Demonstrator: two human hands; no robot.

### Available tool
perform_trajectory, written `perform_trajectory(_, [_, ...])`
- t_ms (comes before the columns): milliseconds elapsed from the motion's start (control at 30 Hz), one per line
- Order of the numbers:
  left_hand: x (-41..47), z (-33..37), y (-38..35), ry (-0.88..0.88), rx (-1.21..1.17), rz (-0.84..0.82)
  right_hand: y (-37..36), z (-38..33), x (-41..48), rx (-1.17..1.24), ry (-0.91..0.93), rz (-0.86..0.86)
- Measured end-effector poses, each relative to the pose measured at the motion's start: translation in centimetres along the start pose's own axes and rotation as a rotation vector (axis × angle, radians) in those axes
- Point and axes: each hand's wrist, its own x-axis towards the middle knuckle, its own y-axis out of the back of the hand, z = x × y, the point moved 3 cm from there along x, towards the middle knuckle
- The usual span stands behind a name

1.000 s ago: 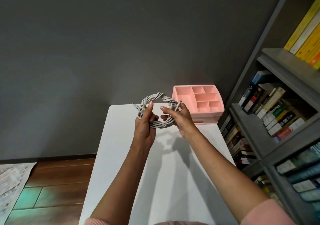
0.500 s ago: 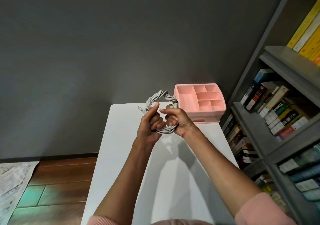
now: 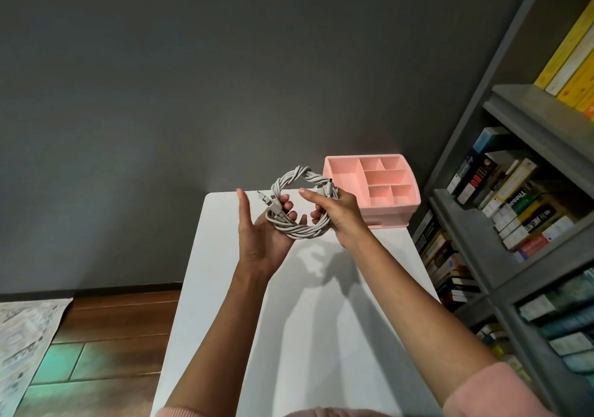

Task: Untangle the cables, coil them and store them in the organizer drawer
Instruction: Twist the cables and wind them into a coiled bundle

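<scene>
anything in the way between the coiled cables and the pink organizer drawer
Nothing lies between them: left hand and right hand hold the cable coil above the white table, beside the pink organizer. But its bottom drawer looks closed, so it must open first.

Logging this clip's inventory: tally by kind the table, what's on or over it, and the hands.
Cable coil: 1, held over the table in both hands
Pink organizer: 1
White table: 1
Hands: 2, left hand and right hand
Total: 5
</scene>
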Motion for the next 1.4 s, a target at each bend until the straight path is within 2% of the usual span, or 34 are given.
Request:
perform_trajectory(133, [0.0,-0.1,0.2,-0.026,-0.001,0.047,0.0,-0.1,-0.1,-0.043,0.049,0.033])
perform_trajectory(333, [0.4,-0.3,0.6,-0.061,0.178,0.189,0.2,0.2,-0.1,-0.147,0.103,0.066])
perform_trajectory(467, [0.6,-0.3,1.2,0.004,0.118,0.171,0.4,0.7,0.0,-0.154,0.138,0.103])
perform_trajectory(533, [0.8,-0.6,1.6,0.029,0.108,0.229,0.4,0.9,0.0,-0.124,0.128,0.123])
perform_trajectory(667, [1.2,-0.8,2.1,0.034,0.079,0.328,0.0,1.0,0.0,-0.030,0.056,0.018])
perform_trajectory(1000, [0.8,-0.2,3.5,0.017,0.045,0.305,-0.4,2.7,-0.2,-0.149,0.114,-0.074])
perform_trajectory(1067, [0.7,0.0,3.6,0.008,0.027,0.294,-0.4,3.1,0.1,-0.060,0.056,-0.075])
perform_trajectory(1200, [0.4,0.2,3.9,0.027,-0.031,0.267,0.0,2.6,0.3,0.208,-0.212,-0.102])
perform_trajectory(1300, [0.4,0.1,3.6,0.050,-0.032,0.247,0.6,2.9,0.5,0.120,-0.270,-0.068])
perform_trajectory(1400, [0.5,0.0,3.4,0.049,-0.024,0.274,0.6,2.7,0.2,0.067,-0.265,-0.124])
